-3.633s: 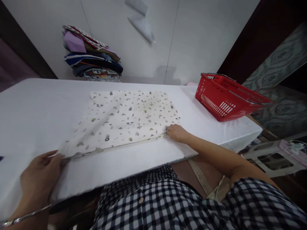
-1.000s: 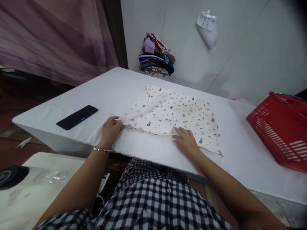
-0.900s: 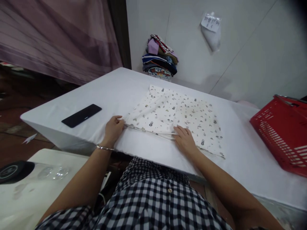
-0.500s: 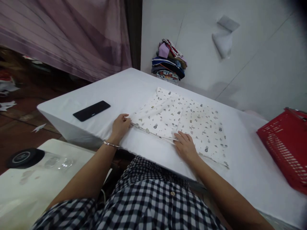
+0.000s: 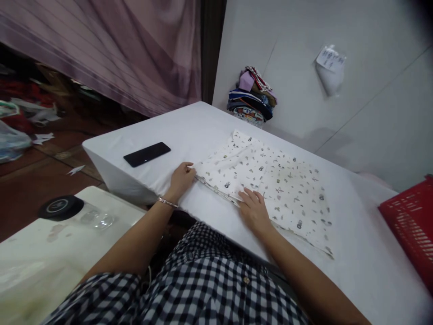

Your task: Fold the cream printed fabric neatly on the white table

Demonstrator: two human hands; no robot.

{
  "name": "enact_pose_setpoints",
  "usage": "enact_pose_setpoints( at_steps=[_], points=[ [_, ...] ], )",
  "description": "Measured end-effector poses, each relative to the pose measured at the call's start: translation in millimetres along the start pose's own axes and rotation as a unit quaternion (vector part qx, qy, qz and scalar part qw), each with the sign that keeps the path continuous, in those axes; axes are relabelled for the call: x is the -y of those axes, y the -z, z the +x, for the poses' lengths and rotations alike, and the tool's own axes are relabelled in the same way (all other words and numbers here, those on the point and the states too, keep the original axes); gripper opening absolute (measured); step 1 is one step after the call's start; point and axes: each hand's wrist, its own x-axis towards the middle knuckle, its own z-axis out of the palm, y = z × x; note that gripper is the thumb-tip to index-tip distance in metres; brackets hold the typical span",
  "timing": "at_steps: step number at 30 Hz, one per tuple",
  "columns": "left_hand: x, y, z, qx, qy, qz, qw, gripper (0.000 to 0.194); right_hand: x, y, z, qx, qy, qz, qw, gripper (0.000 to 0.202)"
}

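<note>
A white cloth with small dark and tan prints [image 5: 270, 180] lies spread on the white-covered table [image 5: 189, 124], its near edge layered. My left hand [image 5: 181, 180] pinches the cloth's near left corner between thumb and fingers. Farther right along the same edge, my right hand [image 5: 254, 208] rests palm down with its fingers slightly apart on the cloth; its thumb is hidden. A black phone [image 5: 147, 154] lies on the table to the left of the cloth.
Folded clothes [image 5: 252, 97] are stacked by the wall behind the table. At the right edge stands a red basket [image 5: 411, 221]. A pale stool or small table [image 5: 125, 216] at lower left bears a black round object [image 5: 61, 206].
My right hand has slid slightly left along the cloth's near edge. My left hand keeps its pinch on the corner. The view has shifted, moving the scene right in the picture.
</note>
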Motion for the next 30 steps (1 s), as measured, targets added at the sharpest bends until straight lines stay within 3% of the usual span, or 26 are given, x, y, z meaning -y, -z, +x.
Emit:
enact_pose_setpoints(
  at_steps=[7,13,19,30],
  points=[
    [-6.1,2.8,-3.4,-0.001,0.005,-0.001,1.000,0.036,6.5,-7.3,17.5,0.034,-0.027,-0.026,0.999,0.016],
    [-9.6,4.9,-8.4,-0.028,0.004,0.026,0.999,0.034,14.3,-19.4,42.7,0.018,0.001,-0.017,1.000,0.017],
    [-7.6,4.0,-10.3,-0.045,-0.006,0.017,0.999,0.033,21.2,-16.3,41.8,0.021,0.019,0.011,1.000,0.015],
    [-13.4,5.5,-13.5,-0.057,-0.004,0.028,0.998,0.038,31.4,-33.7,63.9,0.011,0.009,0.001,1.000,0.015]
  ],
)
